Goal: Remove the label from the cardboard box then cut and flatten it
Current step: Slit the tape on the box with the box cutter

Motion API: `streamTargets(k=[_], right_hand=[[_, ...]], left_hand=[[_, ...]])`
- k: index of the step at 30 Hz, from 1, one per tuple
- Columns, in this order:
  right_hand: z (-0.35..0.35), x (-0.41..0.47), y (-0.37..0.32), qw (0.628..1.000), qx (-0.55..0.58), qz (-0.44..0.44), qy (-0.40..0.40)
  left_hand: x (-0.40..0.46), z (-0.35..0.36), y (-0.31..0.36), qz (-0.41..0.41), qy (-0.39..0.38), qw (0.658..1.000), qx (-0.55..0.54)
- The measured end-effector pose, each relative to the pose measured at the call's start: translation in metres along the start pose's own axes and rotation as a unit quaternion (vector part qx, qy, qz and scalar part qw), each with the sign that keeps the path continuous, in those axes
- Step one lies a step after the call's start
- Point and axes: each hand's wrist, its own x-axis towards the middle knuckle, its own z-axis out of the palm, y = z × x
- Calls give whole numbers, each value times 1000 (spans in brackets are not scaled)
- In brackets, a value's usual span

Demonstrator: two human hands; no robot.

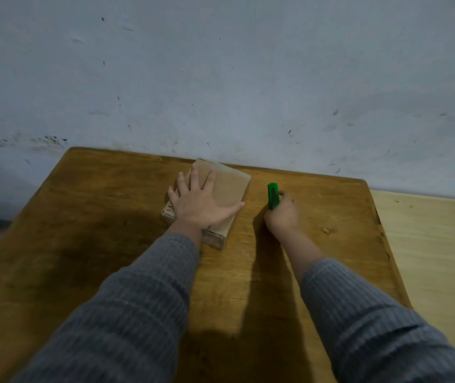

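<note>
A small closed cardboard box [229, 186] lies flat near the far edge of the wooden table [96, 230]. My left hand [198, 203] rests palm down on its top with the fingers spread. To the right of the box, my right hand [281, 214] is closed around a green utility knife [273, 195], whose upper end points away from me. The knife is apart from the box, just above the tabletop. No label shows on the visible faces of the box.
A pale scuffed wall [221, 78] rises directly behind the table's far edge. A lighter wooden surface [436, 258] adjoins the table on the right. A small crumb-like scrap [326, 231] lies on the table right of my right hand.
</note>
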Motion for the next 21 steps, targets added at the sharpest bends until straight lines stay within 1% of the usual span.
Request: streamTargets(k=[2, 4, 8, 10, 12, 15, 17, 21], right_hand=[[-1, -2, -6, 999, 25, 15, -18], [-4, -7, -14, 999, 26, 2, -28], [-9, -18, -38, 998, 37, -56, -16], [-7, -26, -56, 994, 56, -93, -32], [-1, -40, -74, 986, 50, -151, -52], [13, -66, -96, 966, -42, -248, -59], [24, -83, -108, 947, -115, -295, -59], [43, -110, -126, 921, -208, -326, -45]], left_hand=[[-1, -2, -3, 2, -4, 1000, -1], [-6, -4, -11, 8, -5, 1000, 3], [-22, -4, -48, 18, 3, 999, 27], [-31, -5, -70, 10, 9, 999, 35], [-41, -6, -90, 8, 15, 999, 40], [-58, -5, -112, 8, 39, 999, 32], [-66, -3, -120, 1, 51, 998, 27], [-76, -1, -132, 9, 56, 998, 26]])
